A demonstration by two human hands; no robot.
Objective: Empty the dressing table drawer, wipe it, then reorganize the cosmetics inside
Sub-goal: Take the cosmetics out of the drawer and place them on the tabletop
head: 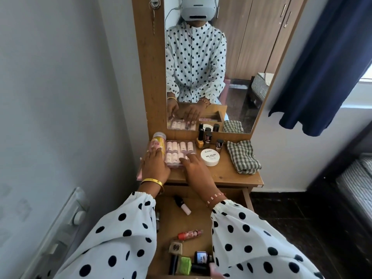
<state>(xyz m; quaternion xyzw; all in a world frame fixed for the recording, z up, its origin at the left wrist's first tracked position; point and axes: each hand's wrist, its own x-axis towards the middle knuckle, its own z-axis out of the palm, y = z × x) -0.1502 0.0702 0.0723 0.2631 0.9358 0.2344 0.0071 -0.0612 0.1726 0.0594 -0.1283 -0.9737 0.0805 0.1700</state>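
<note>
Head view, hands: your left hand and right hand are both lying flat, fingers straight, on the clear box of small pink bottles sitting on the dressing table top; neither hand is curling round anything.
Head view, table top: a yellow-and-pink can is lying just left of the box, nail polish bottles are standing behind a white round tub, and a checked cloth is lying folded to the right.
Head view, drawer: the drawer is standing open below your wrists, holding a white bottle with a dark cap, an orange tube, and a cluster of small items (labels too small to read).
Hidden: your sleeves are covering both sides of the drawer, and its near edge is cut off by the frame.
</note>
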